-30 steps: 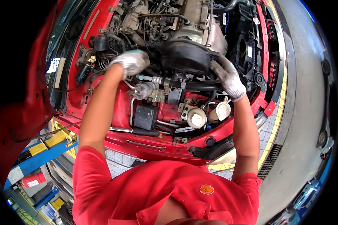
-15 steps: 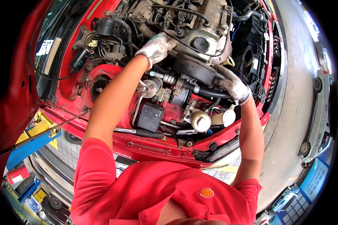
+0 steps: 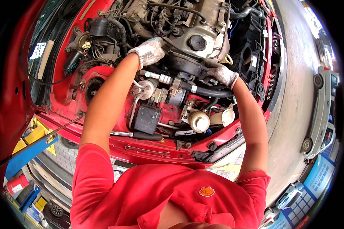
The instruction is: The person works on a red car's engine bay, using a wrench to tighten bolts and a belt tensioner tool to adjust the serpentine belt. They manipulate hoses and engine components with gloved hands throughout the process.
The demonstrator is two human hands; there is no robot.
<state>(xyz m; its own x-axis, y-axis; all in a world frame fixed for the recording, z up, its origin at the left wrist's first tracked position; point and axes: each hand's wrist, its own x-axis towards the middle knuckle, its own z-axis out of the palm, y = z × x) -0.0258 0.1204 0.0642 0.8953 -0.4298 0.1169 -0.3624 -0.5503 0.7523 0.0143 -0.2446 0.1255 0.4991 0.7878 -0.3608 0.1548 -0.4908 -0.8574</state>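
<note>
Dark, dusty black cover (image 3: 186,65), curved along its lower side, at the near face of the engine, directly below the metal valve cover (image 3: 188,49) with its round black cap (image 3: 197,43). At its right end, right hand (image 3: 223,73) in a soiled knit glove, fingers (image 3: 213,69) bent and holding that end. Near its left end, left hand (image 3: 147,52) in a whiter glove, fingers curled; cannot tell their grip, tips hidden.

Little room below, down to the thick black hose (image 3: 208,91); deeper dark gap right of the engine.

Farther out, matte black box (image 3: 147,119), cream plastic reservoirs (image 3: 199,121), and a black-handled tool (image 3: 148,136) lying along the glossy, curving red fender (image 3: 116,144).
</note>
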